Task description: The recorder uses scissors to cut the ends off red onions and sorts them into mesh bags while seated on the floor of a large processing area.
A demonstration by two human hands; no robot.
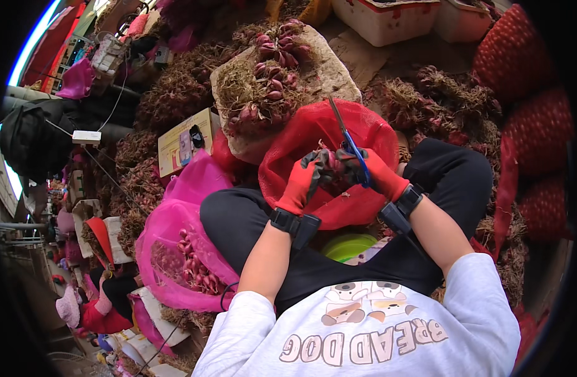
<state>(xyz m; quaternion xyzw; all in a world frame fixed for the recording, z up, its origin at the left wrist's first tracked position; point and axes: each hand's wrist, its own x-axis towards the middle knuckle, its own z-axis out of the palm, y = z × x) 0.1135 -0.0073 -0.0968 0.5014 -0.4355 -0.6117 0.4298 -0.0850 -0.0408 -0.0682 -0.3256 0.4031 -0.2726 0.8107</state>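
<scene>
My left hand (304,181), in a red glove with dark grey fingers, is closed on a small bunch of shallots (330,162). A pair of scissors (347,136) with blue handles is in my right hand (379,174), gloved the same way. Its blades point up and away from me. My right fingertips are beside the bunch, and whether they touch it I cannot tell. Both hands are over an open red mesh bag (370,120) between my legs. Ahead of it, more shallots (272,94) with dry roots and stalks lie on a pale foam block (335,66).
A pink mesh bag (166,235) holding loose shallots (197,270) lies at my left. Beyond it are a cardboard box (169,147) and heaped dried bunches (175,94). Filled red sacks (521,56) line the right. A green bowl (348,247) is under my legs. Another person (103,314) sits far left.
</scene>
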